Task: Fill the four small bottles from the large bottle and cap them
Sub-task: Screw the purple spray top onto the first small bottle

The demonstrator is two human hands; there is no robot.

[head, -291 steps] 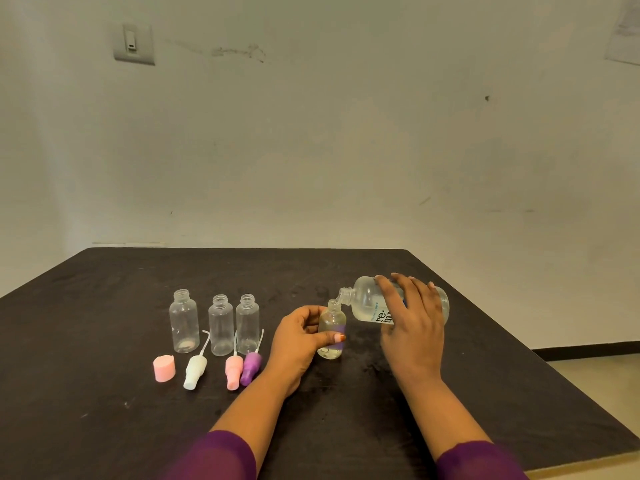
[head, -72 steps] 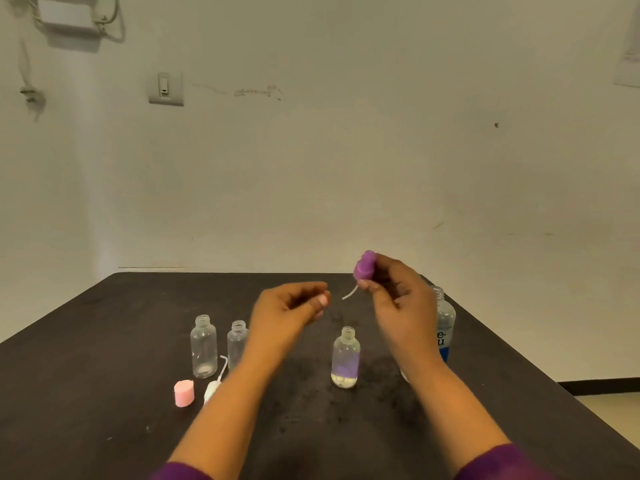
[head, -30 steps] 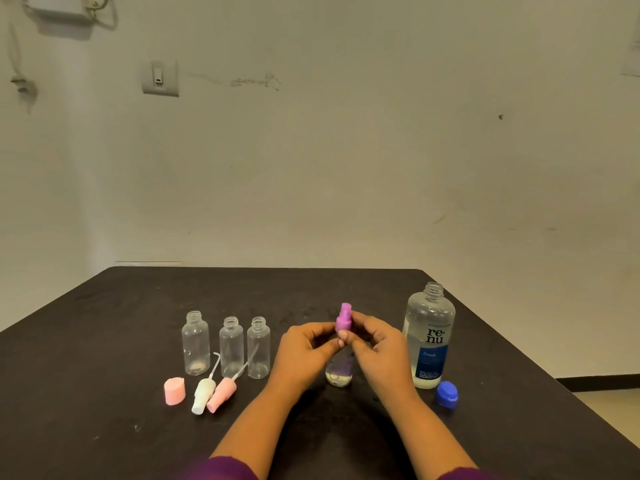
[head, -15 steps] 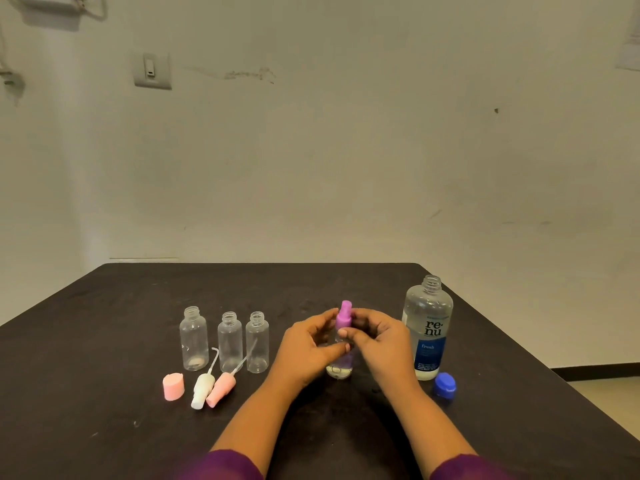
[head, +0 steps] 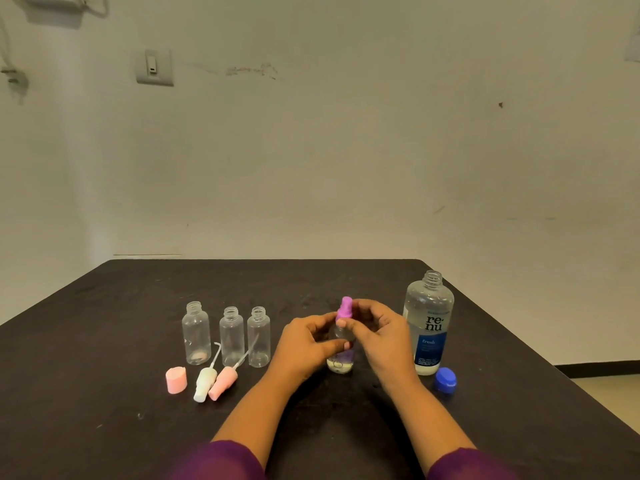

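A small clear bottle (head: 340, 362) with a little liquid stands on the dark table (head: 104, 341). My left hand (head: 304, 344) grips its body. My right hand (head: 381, 337) pinches the purple spray cap (head: 345, 307) sitting on its neck. Three small bottles (head: 231, 336) stand uncapped in a row to the left. In front of them lie a pink cap (head: 176, 380), a white spray cap (head: 204, 382) and a pink spray cap (head: 223, 378). The large bottle (head: 428, 323) stands uncapped at the right, its blue cap (head: 445, 380) beside it.
The table's right edge runs close past the large bottle, with floor (head: 609, 386) beyond. A white wall with a switch (head: 154, 67) stands behind the table's far edge.
The purple spray cap went from held up in my right hand onto the small bottle's neck. In the last second both hands have stayed on the bottle with little movement.
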